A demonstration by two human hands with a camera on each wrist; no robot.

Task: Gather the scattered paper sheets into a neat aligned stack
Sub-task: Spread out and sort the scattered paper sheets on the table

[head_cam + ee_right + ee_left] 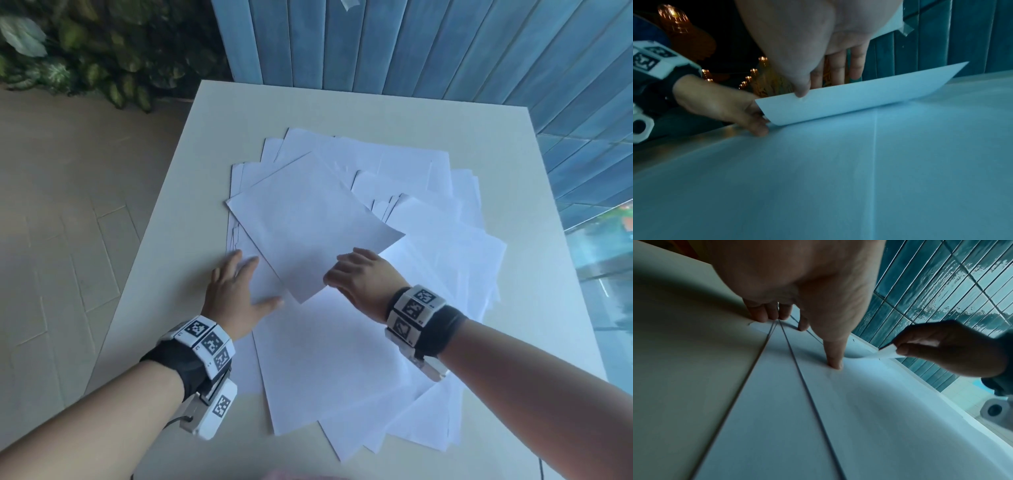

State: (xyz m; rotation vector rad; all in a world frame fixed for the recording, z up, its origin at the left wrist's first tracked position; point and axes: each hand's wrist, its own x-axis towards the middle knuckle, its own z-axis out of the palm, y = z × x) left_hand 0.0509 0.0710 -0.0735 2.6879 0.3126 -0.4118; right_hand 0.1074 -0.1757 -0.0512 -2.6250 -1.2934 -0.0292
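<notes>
Several white paper sheets lie fanned and overlapping across the white table. One top sheet lies askew, its near edge lifted. My right hand pinches that near edge between thumb and fingers; the right wrist view shows the thumb on the raised sheet with the fingers behind it. My left hand lies flat with spread straight fingers on the sheets at the pile's left edge; in the left wrist view its fingertips press on the paper.
A blue tiled wall stands behind the table. Green plants fill the far left, above a beige tiled floor. Bare table shows left of the pile and at the near edge. Glass and water lie off the right side.
</notes>
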